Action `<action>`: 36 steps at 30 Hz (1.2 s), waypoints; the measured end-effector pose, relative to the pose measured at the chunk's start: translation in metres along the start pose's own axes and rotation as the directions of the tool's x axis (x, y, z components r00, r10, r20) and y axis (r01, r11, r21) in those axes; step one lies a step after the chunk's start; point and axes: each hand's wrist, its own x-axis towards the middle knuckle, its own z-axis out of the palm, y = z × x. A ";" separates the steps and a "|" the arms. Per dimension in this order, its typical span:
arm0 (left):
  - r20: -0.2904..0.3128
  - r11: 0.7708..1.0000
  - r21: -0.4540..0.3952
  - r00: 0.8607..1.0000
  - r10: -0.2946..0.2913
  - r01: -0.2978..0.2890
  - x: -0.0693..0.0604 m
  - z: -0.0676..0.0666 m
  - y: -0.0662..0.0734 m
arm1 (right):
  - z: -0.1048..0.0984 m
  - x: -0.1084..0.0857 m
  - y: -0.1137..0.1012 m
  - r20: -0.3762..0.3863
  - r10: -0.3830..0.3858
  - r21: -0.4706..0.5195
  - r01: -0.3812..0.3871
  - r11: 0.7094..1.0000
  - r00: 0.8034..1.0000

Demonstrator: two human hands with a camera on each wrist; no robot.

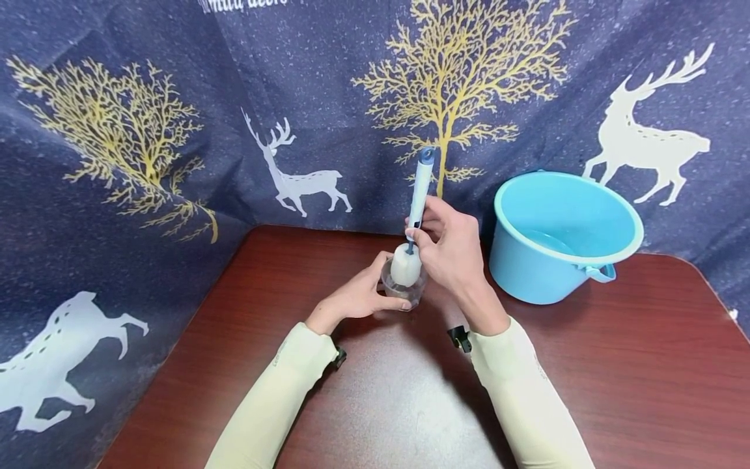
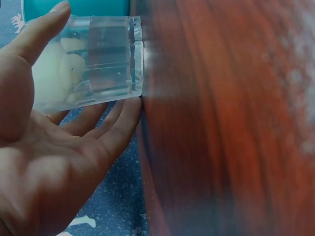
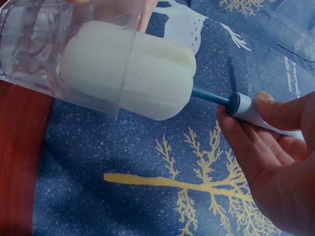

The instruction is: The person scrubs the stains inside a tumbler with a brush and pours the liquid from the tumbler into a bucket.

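Note:
A cup brush (image 1: 420,189) with a pale blue handle and a white sponge head (image 3: 160,76) stands nearly upright in the head view. My right hand (image 1: 456,251) pinches the lower handle between thumb and fingers. The sponge's lower part is inside a clear cup (image 2: 110,56), and its upper part sticks out above the rim. Around the cup's side, my left hand (image 1: 363,290) grips with the thumb on one side and fingers on the other. The cup's base is at the tabletop in the left wrist view; whether it touches I cannot tell.
To the right of my right hand stands a light blue bucket (image 1: 536,280) with its handle hanging at the front and what looks like water inside. The reddish-brown wooden table (image 1: 375,404) meets a dark blue cloth (image 1: 328,78) with deer and trees behind.

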 end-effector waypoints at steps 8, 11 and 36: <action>0.011 1.000 -0.002 1.000 -0.026 0.026 -0.002 0.000 0.001 | -0.003 -0.002 -0.004 0.030 -0.002 -0.010 0.003 1.000 1.000; 0.012 1.000 -0.006 1.000 -0.023 0.023 -0.003 0.000 0.001 | -0.003 -0.002 -0.006 0.040 -0.005 -0.002 0.005 1.000 0.999; 0.012 0.998 0.055 1.000 -0.015 0.014 -0.002 -0.001 0.002 | -0.010 -0.006 -0.018 0.068 -0.010 -0.083 0.016 0.996 0.998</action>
